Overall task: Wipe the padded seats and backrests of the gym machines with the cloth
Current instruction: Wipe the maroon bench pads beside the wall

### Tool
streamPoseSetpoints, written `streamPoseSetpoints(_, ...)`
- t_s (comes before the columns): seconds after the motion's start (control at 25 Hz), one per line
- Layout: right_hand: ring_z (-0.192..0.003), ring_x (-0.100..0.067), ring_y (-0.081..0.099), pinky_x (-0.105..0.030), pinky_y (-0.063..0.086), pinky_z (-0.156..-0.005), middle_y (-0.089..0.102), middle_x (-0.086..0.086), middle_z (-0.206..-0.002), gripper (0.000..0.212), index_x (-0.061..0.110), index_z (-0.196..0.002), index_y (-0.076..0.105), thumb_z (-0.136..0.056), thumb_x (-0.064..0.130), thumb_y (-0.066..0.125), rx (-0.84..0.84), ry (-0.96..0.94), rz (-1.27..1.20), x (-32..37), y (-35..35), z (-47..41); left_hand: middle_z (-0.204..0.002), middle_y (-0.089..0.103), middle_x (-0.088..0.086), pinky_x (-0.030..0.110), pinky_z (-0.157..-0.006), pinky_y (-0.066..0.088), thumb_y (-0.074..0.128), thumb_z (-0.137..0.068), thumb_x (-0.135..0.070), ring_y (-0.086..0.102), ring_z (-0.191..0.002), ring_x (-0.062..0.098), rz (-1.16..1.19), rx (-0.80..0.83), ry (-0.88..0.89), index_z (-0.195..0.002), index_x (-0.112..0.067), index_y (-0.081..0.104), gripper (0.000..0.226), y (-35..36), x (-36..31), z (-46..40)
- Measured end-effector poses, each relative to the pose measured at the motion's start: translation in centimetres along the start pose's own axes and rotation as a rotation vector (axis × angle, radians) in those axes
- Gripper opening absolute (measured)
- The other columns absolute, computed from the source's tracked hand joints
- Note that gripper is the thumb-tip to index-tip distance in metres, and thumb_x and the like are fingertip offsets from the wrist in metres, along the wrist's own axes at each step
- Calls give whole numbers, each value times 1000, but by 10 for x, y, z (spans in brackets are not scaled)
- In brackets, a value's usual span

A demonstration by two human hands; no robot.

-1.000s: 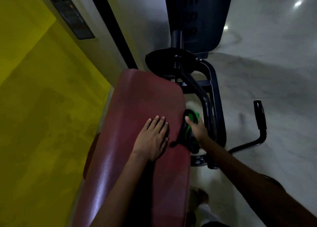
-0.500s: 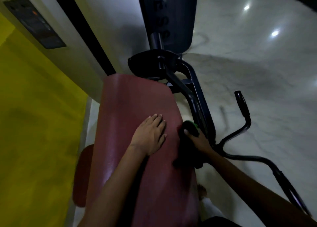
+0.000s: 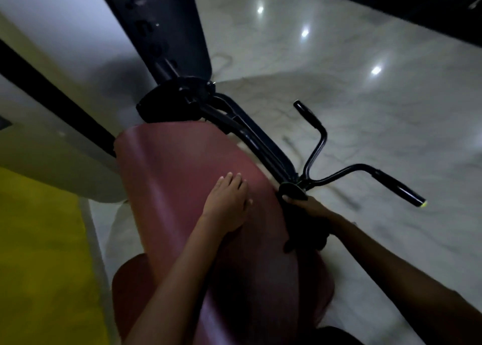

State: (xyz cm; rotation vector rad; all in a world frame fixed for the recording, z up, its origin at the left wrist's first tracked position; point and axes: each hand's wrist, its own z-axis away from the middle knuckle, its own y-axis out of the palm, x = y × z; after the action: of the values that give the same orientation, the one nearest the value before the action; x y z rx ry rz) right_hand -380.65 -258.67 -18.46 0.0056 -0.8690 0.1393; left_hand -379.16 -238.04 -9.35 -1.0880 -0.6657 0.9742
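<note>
A dark red padded backrest runs up the middle of the view, with part of a matching red seat pad showing lower left. My left hand lies flat on the backrest, fingers together, holding nothing. My right hand is at the backrest's right edge, closed on a dark cloth that hangs down along the pad's side. The cloth looks almost black in this dim light.
The machine's black frame runs behind the pad to a black upright. Two black handles jut out right over the pale marble floor. A yellow wall and white panel stand left.
My right hand has slid the cloth down along the backrest's right edge, and its green patch no longer shows. The left hand stays flat on the pad. My view has swung right.
</note>
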Motion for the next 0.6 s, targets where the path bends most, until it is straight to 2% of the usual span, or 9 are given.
streamPoseSetpoints(0.2, -101, -22, 59, -31, 47, -87, 61, -7, -115, 51, 12, -125, 58, -82, 38, 70, -7, -32, -20, 10, 4, 2, -159, 12, 8, 34, -117, 4, 32, -102, -36, 8, -146, 25, -8, 57, 108, -150, -9, 17, 57, 6, -20, 5)
streamPoseSetpoints(0.32, -109, -23, 59, -32, 46, -93, 61, -3, -118, 55, 18, -127, 57, -81, 44, 69, -29, -71, 48, -19, -9, 22, -159, 11, 8, 32, -117, 2, 31, -102, -38, 8, -146, 23, -27, 66, 157, -151, -9, 16, 58, 11, -31, 14)
streamPoseSetpoints(0.44, -101, -22, 61, -30, 48, -89, 63, -7, -116, 52, 14, -125, 57, -82, 41, 69, 12, 32, 9, -46, -18, 48, -159, 11, 8, 31, -117, 2, 29, -102, -40, 8, -147, 22, -28, 105, 160, -151, -9, 16, 59, 12, -32, 15)
streamPoseSetpoints(0.6, -105, -22, 60, -30, 47, -89, 62, -6, -119, 55, 15, -122, 61, -78, 45, 73, -32, -11, 27, -30, -14, 47, -159, 11, 9, 32, -118, 4, 28, -102, -38, 8, -147, 23, -36, 137, 221, -151, -8, 15, 58, 14, -44, 7)
